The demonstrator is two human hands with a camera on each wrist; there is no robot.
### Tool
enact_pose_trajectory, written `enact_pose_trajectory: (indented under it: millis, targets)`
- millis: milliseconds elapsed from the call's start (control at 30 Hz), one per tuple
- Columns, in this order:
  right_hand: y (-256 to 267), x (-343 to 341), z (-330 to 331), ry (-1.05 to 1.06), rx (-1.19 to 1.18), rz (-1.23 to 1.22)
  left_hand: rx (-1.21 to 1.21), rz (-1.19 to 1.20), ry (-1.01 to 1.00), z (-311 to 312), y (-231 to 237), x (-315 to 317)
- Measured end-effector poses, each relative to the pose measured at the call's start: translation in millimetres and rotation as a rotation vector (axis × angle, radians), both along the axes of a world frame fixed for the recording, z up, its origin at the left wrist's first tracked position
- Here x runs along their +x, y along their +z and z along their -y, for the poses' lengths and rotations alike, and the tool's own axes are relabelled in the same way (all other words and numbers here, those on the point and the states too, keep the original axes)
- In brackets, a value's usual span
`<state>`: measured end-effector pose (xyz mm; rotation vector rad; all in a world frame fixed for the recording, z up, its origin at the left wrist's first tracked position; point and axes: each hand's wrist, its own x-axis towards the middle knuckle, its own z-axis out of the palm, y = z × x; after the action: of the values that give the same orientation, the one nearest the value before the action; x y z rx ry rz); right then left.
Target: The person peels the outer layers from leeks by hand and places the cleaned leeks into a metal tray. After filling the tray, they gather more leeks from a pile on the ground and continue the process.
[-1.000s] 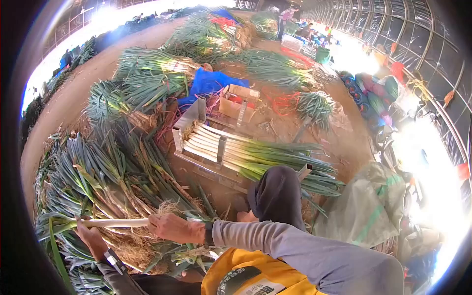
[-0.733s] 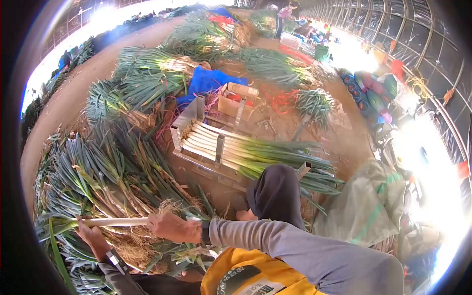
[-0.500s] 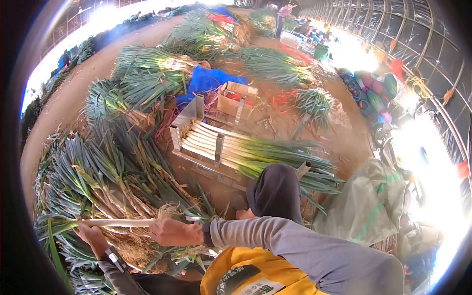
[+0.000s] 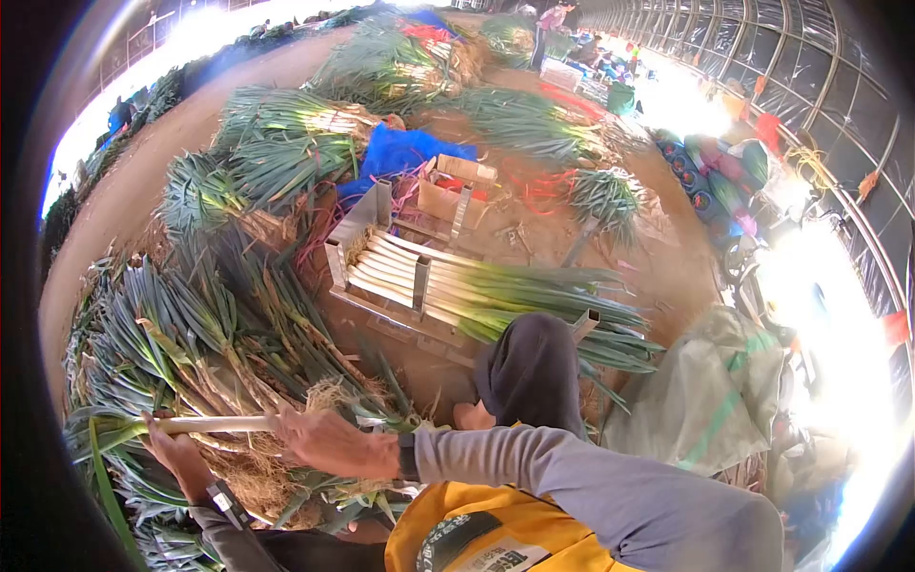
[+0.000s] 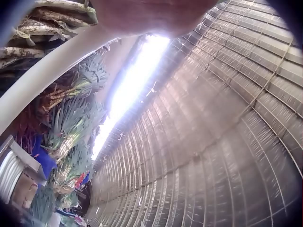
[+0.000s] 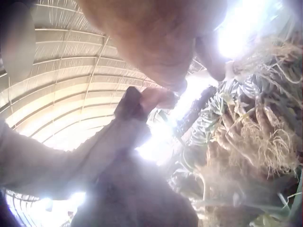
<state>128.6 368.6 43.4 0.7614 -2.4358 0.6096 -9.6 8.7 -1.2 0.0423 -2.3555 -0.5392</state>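
Observation:
A long green onion (image 4: pixel 221 424) lies crosswise between my hands, its peeled white shaft bare and its leaves to the left. My left hand (image 4: pixel 179 458) grips it where the leaves begin. At the root end my right hand (image 4: pixel 338 444), slightly blurred, holds the shaft, with pale roots (image 4: pixel 326 394) showing above the knuckles. Close up in the left wrist view, the smooth white shaft (image 5: pixel 49 73) runs down from the hand (image 5: pixel 151 16). Right-hand fingers (image 6: pixel 210 56) curl near the root end in the right wrist view. Under both hands spreads a heap of unpeeled green onions (image 4: pixel 205 324).
A metal rack (image 4: pixel 335 262) holds a row of peeled green onions (image 4: pixel 410 272), leaves pointing right. Behind it stand a cardboard box (image 4: pixel 448 197) and a blue sheet (image 4: pixel 410 151). A pale sack (image 4: pixel 696 400) lies right of my knee (image 4: pixel 534 367). Bundles (image 4: pixel 286 143) lie farther off.
My right hand has shifted slightly left and right along the root end and now looks blurred. The left hand keeps its hold on the green onion. The head view has tilted a little.

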Motion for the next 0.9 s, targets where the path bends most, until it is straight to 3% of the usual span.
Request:
enact_pose_trajectory:
  millis: [33,100,133,167,233,267,300,367,400,467,567,600,700,733,833,867,900]
  targets:
    - [-9,-6,-2,-0.002,-0.001,-0.004,-0.001,-0.004,-0.002,-11,5,5]
    - [-24,-22,-7,-0.071,0.236,0.267,0.442,-0.083,-0.146,-27,13,9]
    - [-20,-17,-12,-0.076,-0.023,0.297,0.844,-0.123,-0.31,-10,4,-8]
    - [-17,-16,-14,-0.069,-0.017,0.296,0.848,-0.127,-0.303,5,-14,-12]
    - [-19,-15,-20,-0.064,-0.142,0.389,0.285,-0.308,-0.25,-6,-1,-1]
    - [-20,-16,-26,-0.072,-0.146,0.39,0.518,-0.208,-0.308,1,7,1]
    - [-18,-18,-32,-0.002,-0.2,0.422,1.173,-0.148,-0.57,36,-4,-18]
    - [-13,-18,-41,0.078,-0.252,0.454,1.335,-0.113,-0.616,56,-5,-22]
    - [-11,-16,-48,0.154,-0.305,0.447,1.337,-0.116,-0.615,54,-1,-17]
    - [-4,-8,-59,0.229,-0.355,0.441,0.842,-0.09,-0.479,47,7,-1]
    - [11,9,-69,0.318,-0.326,0.634,0.654,-0.01,-0.424,102,-18,-10]
    - [13,15,-72,0.326,-0.299,0.693,0.876,0.052,-0.416,118,-29,-14]
    - [35,29,-88,0.356,-0.327,0.854,0.917,0.075,-0.386,190,-69,-32]
    - [40,32,-93,0.377,-0.372,0.959,0.864,0.148,-0.262,191,-70,-24]
    - [36,40,-102,0.416,-0.332,0.776,0.843,0.118,-0.273,203,-78,-22]
    - [41,45,-104,0.414,-0.334,0.775,0.414,0.238,0.06,209,-79,-22]
    - [50,51,-105,0.432,-0.355,0.735,0.355,0.221,0.116,214,-85,-26]
